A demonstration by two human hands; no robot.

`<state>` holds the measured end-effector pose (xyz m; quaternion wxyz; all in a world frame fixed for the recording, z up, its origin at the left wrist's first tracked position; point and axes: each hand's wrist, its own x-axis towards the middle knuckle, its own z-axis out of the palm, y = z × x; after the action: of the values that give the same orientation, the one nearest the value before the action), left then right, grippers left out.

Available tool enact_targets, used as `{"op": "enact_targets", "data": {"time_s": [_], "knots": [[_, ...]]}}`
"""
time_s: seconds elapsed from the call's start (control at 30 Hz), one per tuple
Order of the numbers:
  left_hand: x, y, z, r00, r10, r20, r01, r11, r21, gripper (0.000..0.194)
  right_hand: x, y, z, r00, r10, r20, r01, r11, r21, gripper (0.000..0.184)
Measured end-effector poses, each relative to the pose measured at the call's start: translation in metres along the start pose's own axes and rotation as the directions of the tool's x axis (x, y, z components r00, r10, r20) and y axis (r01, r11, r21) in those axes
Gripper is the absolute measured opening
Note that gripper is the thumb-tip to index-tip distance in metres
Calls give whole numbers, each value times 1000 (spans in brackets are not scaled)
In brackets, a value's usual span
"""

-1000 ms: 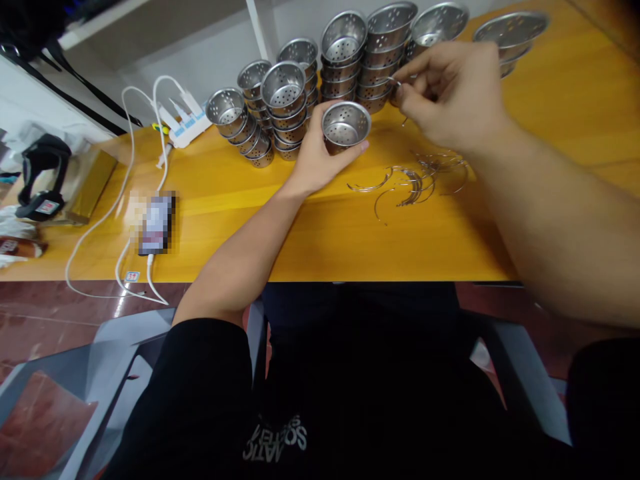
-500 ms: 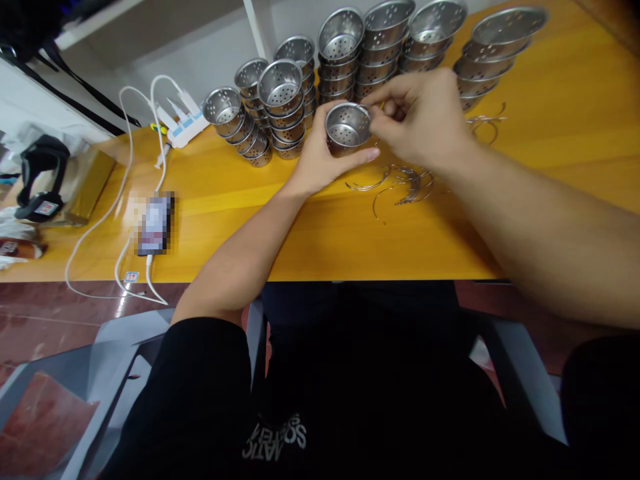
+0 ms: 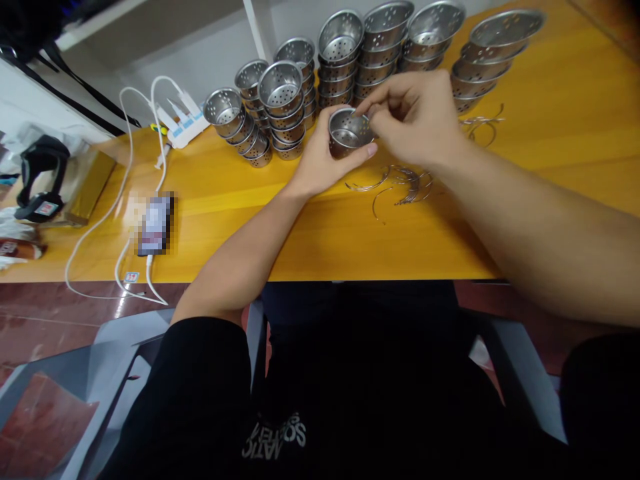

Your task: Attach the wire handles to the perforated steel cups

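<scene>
My left hand [image 3: 319, 159] is wrapped round a small perforated metal cup [image 3: 346, 138], with its open mouth tilted up towards me. The thumb lies along the near side of the cup. At the cup's right rim is my right hand [image 3: 417, 119], its thumb and forefinger pinched together. What they pinch, if anything, is too small to make out. On the table just below the hands lies a pile of thin curved metal wires [image 3: 411, 185]. More curved wires [image 3: 484, 127] lie to the right, behind my right wrist.
Several stacks of perforated metal cups [image 3: 341, 43] stand along the back of the yellow table [image 3: 320, 243]. To the left are a white power strip [image 3: 189, 127], a phone [image 3: 156, 225] on a white cable, and a cardboard box [image 3: 93, 183] with a black strapped device [image 3: 44, 177].
My right fingertips have shifted slightly left, over the cup's rim. The cup has moved a little down and right in my left hand's grip.
</scene>
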<state>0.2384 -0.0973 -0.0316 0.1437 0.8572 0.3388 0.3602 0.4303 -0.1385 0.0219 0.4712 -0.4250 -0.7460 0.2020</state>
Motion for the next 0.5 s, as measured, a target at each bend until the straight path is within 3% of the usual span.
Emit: {"op": "enact_targets", "data": {"time_s": [0.1,0.23,0.33,0.5], "knots": [[2,-15,3,998,23,64,-26,998,57,71,0,-4,-13,992,-20,126,-5,982,189,22],[3,-29,4,999,-42,-30,36,985,-170,72,1,-3,-26,966,-85,243,22,967,254,28],[1,-24,3,1000,-21,-7,19,973,-228,78,1,5,-25,950,-116,289,20,949,316,31],[-2,-8,3,994,110,-20,-112,982,-150,87,1,15,-17,944,-136,300,26,938,346,32]]}}
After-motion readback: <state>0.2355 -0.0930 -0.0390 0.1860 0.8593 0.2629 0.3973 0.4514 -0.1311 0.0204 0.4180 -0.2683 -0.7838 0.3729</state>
